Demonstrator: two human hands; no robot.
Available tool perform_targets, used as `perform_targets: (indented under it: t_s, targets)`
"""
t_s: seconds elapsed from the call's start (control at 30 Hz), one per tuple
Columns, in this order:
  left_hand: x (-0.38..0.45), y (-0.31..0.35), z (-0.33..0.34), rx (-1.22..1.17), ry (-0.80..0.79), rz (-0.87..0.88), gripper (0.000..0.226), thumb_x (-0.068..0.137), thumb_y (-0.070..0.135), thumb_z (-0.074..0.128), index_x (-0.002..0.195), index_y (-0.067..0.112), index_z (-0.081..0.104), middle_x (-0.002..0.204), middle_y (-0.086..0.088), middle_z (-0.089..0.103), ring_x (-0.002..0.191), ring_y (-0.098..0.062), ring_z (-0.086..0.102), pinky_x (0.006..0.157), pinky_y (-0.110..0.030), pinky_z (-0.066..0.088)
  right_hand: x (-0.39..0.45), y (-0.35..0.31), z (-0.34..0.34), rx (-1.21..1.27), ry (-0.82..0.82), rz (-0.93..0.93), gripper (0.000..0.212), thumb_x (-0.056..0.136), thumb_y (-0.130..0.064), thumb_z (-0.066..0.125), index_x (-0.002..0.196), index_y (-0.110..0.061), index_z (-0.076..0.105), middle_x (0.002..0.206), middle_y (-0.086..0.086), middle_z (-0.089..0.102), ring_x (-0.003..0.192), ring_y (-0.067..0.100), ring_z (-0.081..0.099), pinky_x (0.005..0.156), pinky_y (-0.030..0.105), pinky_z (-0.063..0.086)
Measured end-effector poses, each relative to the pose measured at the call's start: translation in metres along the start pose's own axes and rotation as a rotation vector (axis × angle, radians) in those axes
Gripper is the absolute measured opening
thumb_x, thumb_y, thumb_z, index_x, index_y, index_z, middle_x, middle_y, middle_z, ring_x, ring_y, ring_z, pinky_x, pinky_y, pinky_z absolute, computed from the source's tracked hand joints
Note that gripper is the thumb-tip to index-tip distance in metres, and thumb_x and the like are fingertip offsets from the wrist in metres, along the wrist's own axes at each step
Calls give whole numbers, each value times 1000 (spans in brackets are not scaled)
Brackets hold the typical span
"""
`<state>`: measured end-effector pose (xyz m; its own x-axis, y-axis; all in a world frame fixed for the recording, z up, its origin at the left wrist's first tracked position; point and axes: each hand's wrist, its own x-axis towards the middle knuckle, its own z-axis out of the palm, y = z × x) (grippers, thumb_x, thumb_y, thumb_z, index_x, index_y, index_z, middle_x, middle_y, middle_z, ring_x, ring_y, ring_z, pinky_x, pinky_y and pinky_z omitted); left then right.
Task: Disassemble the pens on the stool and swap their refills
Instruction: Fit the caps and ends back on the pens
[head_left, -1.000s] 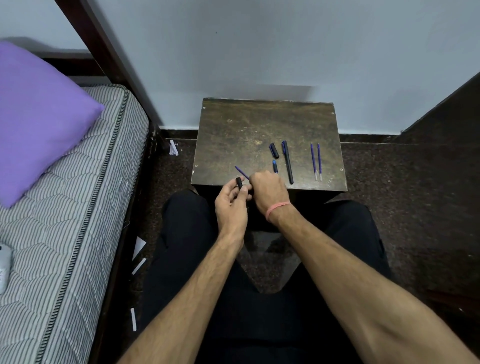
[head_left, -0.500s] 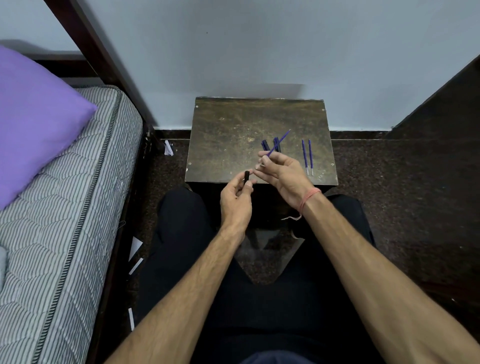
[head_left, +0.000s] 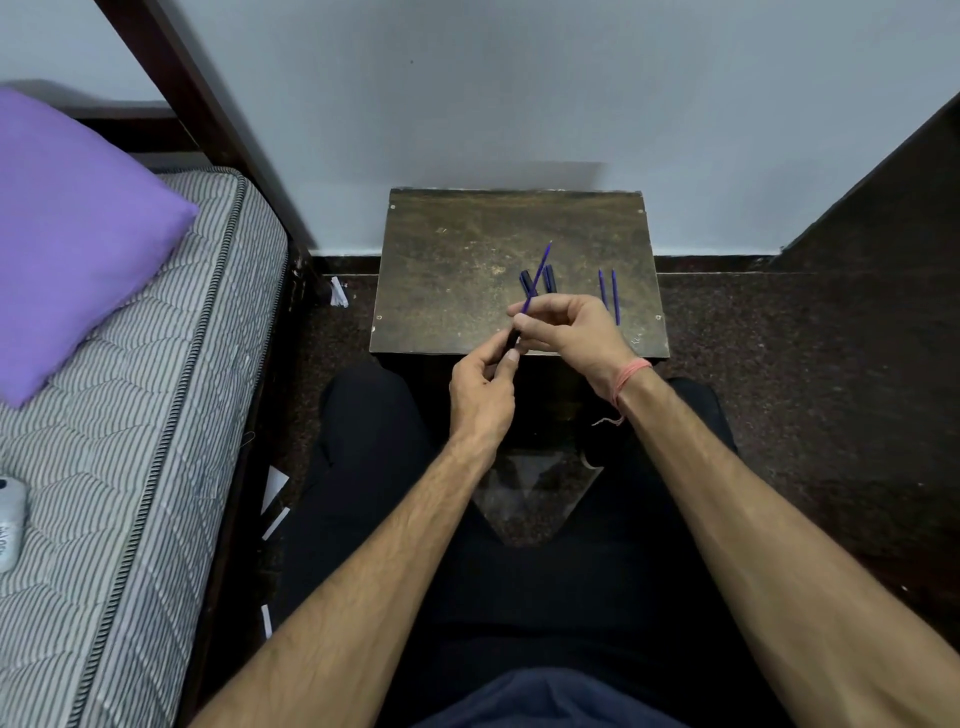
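Over stool (head_left: 452, 270) | right hand (head_left: 571, 332) pinches thin blue refill (head_left: 540, 270)

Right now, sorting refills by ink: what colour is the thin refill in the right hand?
Blue-purple; the refill shows best in the head view.

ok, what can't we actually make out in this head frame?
- Refill tip meeting the black barrel: hidden by right hand and left hand fingers.
- Black pen parts on the stool: partly behind the right hand, count unclear.
- Two spare refills: too small to show their tips.
- Grey object on the mattress: cut by the left edge.
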<state>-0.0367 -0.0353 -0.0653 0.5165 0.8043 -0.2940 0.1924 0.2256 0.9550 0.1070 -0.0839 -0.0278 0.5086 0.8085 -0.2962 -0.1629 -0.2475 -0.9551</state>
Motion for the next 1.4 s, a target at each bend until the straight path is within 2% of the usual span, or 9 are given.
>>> perform_targets:
  t_s: [0.13,0.3,0.5,0.7,0.9,1.0,1.17,1.3,1.4]
  targets:
    - [-3,-1,0,3,-11,-19,41,112,13,66,152,16,69,142,3,78,129,-11,74,119,-40,56,-1,0,-2,-93,-7,-7,21,97,-8,80,117,0,80,101,20,78,87,19,75,79,24,66]
    - [-5,0,4,-23,-39,-28,35,111,9,66,135,32,77,119,13,86,125,-8,76,120,-38,55,7,0,-7,6,187,-87,21,100,-26,80,110,-8,82,93,5,76,74,8,69,62,19,58]
    - [-4,5,5,-58,-50,-48,41,112,15,66,153,19,68,134,3,82,111,-6,80,107,-28,62,2,9,-1,-89,75,-40,6,95,-20,85,100,-15,85,86,2,80,76,11,73,67,23,61]
    - [-8,1,3,-52,-42,-83,37,112,11,66,147,19,71,125,3,85,98,4,78,88,-13,60,4,10,-1,-48,176,-52,22,97,-23,83,102,-2,83,81,0,75,63,1,67,57,18,54]
    - [-11,-7,-1,-57,-50,-109,36,112,14,66,147,21,72,121,8,86,102,-3,78,95,-20,59,12,13,-6,-149,125,7,20,94,-37,85,100,-18,86,93,12,79,75,9,67,63,23,57]
    - [-6,-8,-3,-55,-30,-108,33,112,17,66,143,26,73,118,13,86,100,0,77,99,-21,58,24,21,-11,-153,145,13,19,101,-41,77,112,-26,81,96,1,81,72,9,70,65,31,60]
    - [-2,-9,0,-76,-22,-123,33,112,16,67,143,22,75,117,12,86,101,3,75,110,-27,58,43,33,-24,-738,321,5,18,98,-34,75,114,-29,82,94,-11,79,93,12,74,92,37,61]
    - [2,-9,-4,-100,-21,-126,34,111,15,68,144,17,74,122,5,86,126,-3,75,120,-30,53,58,33,-12,-1042,311,-23,19,96,-38,75,111,-30,82,107,-5,82,102,24,77,90,36,61]
    - [6,-10,-9,-90,-17,-135,33,111,19,69,143,19,74,122,7,86,129,-2,73,123,-32,51,67,32,-2,-1228,293,-52,15,96,-39,76,104,-27,81,102,5,81,99,34,77,81,36,57]
